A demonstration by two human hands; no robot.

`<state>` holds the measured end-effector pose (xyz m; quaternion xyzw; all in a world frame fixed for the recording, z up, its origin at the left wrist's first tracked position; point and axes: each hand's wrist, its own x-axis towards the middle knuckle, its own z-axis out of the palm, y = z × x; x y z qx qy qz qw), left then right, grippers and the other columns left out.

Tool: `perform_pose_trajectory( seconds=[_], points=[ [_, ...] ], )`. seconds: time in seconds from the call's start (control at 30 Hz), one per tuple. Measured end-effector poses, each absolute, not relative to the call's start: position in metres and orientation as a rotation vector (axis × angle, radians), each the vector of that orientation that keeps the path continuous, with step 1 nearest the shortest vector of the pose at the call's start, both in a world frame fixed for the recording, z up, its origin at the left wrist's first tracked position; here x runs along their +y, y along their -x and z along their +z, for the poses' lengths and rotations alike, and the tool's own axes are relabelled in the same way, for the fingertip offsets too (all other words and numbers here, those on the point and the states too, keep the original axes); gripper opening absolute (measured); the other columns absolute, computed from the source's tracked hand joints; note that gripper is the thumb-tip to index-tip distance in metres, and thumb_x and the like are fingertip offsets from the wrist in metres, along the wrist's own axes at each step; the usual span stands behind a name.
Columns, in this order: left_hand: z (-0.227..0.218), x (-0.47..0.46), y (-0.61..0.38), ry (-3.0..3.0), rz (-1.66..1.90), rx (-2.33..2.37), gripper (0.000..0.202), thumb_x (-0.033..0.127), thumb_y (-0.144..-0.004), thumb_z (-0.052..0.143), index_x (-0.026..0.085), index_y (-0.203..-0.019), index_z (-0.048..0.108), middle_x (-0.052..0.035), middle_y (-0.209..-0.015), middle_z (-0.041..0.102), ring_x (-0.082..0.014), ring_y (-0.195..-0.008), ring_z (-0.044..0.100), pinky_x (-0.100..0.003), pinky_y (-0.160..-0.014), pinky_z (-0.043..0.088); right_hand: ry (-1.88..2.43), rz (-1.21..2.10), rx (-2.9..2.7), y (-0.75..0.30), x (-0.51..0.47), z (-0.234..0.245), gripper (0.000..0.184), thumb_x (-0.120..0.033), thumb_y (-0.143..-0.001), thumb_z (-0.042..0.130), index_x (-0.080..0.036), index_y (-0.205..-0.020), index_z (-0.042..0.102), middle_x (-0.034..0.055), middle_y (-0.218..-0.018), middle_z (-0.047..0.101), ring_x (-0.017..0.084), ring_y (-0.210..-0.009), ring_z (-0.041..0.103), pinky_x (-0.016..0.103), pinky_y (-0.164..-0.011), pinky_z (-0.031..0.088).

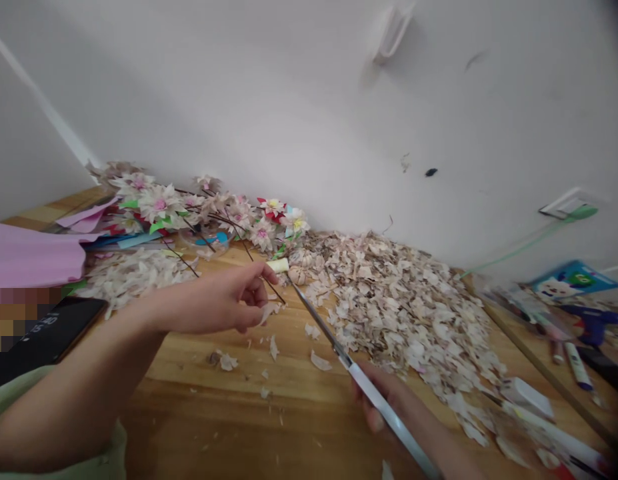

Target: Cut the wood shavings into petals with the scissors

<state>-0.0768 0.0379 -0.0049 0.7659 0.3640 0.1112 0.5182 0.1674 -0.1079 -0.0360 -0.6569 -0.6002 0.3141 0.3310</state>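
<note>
My left hand (246,297) is held over the table with its fingers curled. A thin, pale, papery flake (269,312) shows at its thumb and fingertips. Right by the index fingertip is a small pale-yellow roll (278,266); whether the finger touches it I cannot tell. My right hand (376,393) grips a long, narrow metal tool (321,323) with a silver-white handle, its exact kind unclear. The tool's tip points up and left, close to the yellow roll. Garlic bulbs (299,274) lie just beyond the tip.
A large heap of dry papery skins (413,300) spreads along the wall. Handmade flowers (161,203) on dark stems lie at the back left. A phone (63,330) and pink sheet (33,253) are at left; a blue glue gun (591,323) and markers (577,367) at right.
</note>
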Motion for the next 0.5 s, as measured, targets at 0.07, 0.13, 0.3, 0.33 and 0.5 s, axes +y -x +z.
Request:
perform_pose_trajectory(
  seconds=[0.07, 0.13, 0.3, 0.33, 0.5],
  points=[
    [-0.006, 0.048, 0.088, -2.021, 0.223, 0.985, 0.035, 0.018, -0.072, 0.050, 0.021, -0.106, 0.043, 0.0027, -0.075, 0.054, -0.0136, -0.066, 0.053, -0.024, -0.060, 0.042, 1.773, 0.762, -1.552, -0.169, -0.102, -0.044, 0.019, -0.029, -0.064, 0.052, -0.027, -0.076, 0.066, 0.0013, -0.069, 0.066, 0.023, -0.068, 0.059, 0.028, -0.061, 0.047],
    [-0.006, 0.058, 0.102, -2.143, 0.127, 1.141, 0.034, 0.018, -0.071, 0.050, 0.019, -0.104, 0.046, 0.0018, -0.074, 0.056, -0.0142, -0.065, 0.052, -0.024, -0.058, 0.038, 1.841, 0.797, -1.569, -0.174, -0.093, -0.054, 0.016, -0.029, -0.062, 0.050, -0.025, -0.071, 0.063, 0.0007, -0.063, 0.062, 0.021, -0.063, 0.056, 0.027, -0.056, 0.044],
    [-0.014, 0.081, 0.133, -2.182, -0.009, 1.489, 0.029, 0.016, -0.063, 0.050, 0.015, -0.092, 0.054, 0.0006, -0.067, 0.058, -0.0153, -0.061, 0.052, -0.025, -0.055, 0.034, 1.915, 0.898, -1.644, -0.189, -0.075, -0.082, 0.012, -0.030, -0.059, 0.052, -0.022, -0.068, 0.052, -0.0032, -0.058, 0.049, 0.015, -0.055, 0.046, 0.024, -0.051, 0.037],
    [-0.018, 0.086, 0.138, -2.178, -0.012, 1.535, 0.029, 0.015, -0.061, 0.050, 0.014, -0.090, 0.055, 0.0009, -0.065, 0.058, -0.0153, -0.059, 0.052, -0.025, -0.055, 0.033, 1.917, 0.892, -1.644, -0.191, -0.075, -0.087, 0.012, -0.029, -0.060, 0.052, -0.021, -0.069, 0.052, -0.0038, -0.058, 0.047, 0.014, -0.054, 0.044, 0.024, -0.051, 0.036],
    [-0.029, 0.100, 0.156, -2.169, -0.008, 1.720, 0.048, 0.009, -0.052, 0.051, 0.014, -0.100, 0.058, -0.0034, -0.078, 0.066, -0.0202, -0.070, 0.060, -0.028, -0.060, 0.036, 1.896, 0.886, -1.624, -0.199, -0.079, -0.101, 0.022, -0.030, -0.064, 0.053, -0.021, -0.083, 0.058, -0.0026, -0.065, 0.055, 0.016, -0.060, 0.050, 0.025, -0.057, 0.040]
  ],
)
